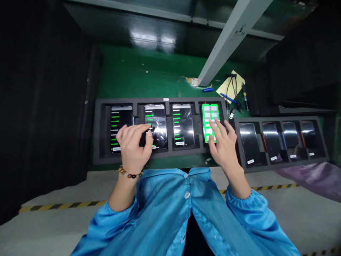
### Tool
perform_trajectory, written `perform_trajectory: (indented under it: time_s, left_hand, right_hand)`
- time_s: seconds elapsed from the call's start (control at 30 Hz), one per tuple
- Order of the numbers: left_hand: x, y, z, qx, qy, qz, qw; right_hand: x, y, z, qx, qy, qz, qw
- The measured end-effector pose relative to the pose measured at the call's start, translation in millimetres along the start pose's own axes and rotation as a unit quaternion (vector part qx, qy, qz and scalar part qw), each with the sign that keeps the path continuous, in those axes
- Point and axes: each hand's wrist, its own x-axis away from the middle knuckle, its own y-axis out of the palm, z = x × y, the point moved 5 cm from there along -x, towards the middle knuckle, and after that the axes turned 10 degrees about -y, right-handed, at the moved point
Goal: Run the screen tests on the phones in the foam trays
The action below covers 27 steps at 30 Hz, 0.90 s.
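Observation:
Several lit phones lie in the slots of a dark foam tray [106, 159]. My left hand [135, 143] hovers over the far-left phone [122, 119] and the second phone [159, 124], its index finger stretched toward the second screen, thumb apart, holding nothing. Green text lines show on the left phones and on the third phone [183, 126]. Over the rightmost phone [210, 113], whose screen shows green blocks and a green border, my right hand [223, 144] has its fingers spread and holds nothing. Whether its fingertips touch the glass is unclear.
A second foam tray [282, 166] with dark phones lies at the right. Behind are a yellow paper [223, 86], black cables [234, 83], a blue cap [207, 90], a marker [245, 96] and a slanted grey post [226, 39]. A purple sleeve [314, 177] shows at right.

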Motion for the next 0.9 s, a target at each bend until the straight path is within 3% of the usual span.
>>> perform_trajectory:
  time_s: [0.17,0.43,0.73,0.9]
  left_hand:
    - [-0.8,0.0,0.1,-0.002,-0.006,-0.004,1.000]
    - [0.2,-0.2,0.9,0.014,0.004,0.003,1.000]
    - [-0.3,-1.1,0.8,0.010,0.004,0.005,1.000]
    - [-0.6,-1.5,1.1,0.011,-0.003,0.003,1.000]
  right_hand:
    - [-18.9,4.2,-18.7,-0.013,-0.054,-0.019,0.998]
    - [-10.1,-4.8,16.3,0.026,0.011,-0.001,1.000]
    - [-47.6,7.9,-13.5,-0.001,-0.063,-0.014,0.998]
    - [-44.3,3.0,8.5,0.011,-0.013,0.002,1.000]
